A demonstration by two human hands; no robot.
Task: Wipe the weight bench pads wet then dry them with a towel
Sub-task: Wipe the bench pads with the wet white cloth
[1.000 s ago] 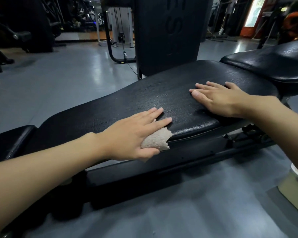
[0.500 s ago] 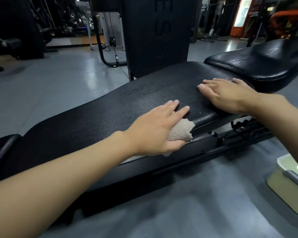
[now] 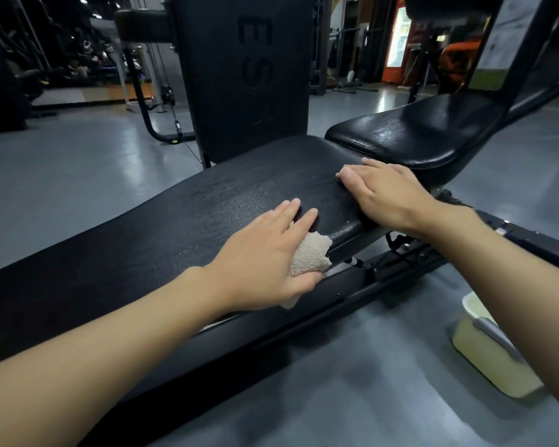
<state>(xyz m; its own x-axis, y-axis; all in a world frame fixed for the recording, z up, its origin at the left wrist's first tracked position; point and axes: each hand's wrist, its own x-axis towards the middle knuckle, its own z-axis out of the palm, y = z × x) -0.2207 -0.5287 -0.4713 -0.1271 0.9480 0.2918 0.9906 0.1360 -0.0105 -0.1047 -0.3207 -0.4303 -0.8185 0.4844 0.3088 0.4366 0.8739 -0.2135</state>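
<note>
A long black back pad (image 3: pixel 162 227) of the weight bench runs from lower left to centre, its surface textured and damp-looking. My left hand (image 3: pixel 265 256) lies flat on the pad's near edge with straight fingers, pressing a small beige cloth (image 3: pixel 310 256) that bunches out beneath the palm and thumb. My right hand (image 3: pixel 384 191) rests flat with straight fingers on the pad's right end, next to the glossy black seat pad (image 3: pixel 410 133).
A pale yellow plastic tub (image 3: pixel 488 356) stands on the grey floor at the lower right, partly behind my right forearm. The bench's black frame (image 3: pixel 378 279) runs beneath the pads. A tall black machine column (image 3: pixel 246 75) stands just behind the bench.
My left hand has slid the cloth rightward along the back pad's near edge, closer to my right hand. The right hand has stayed on the pad's end. The view has shifted right.
</note>
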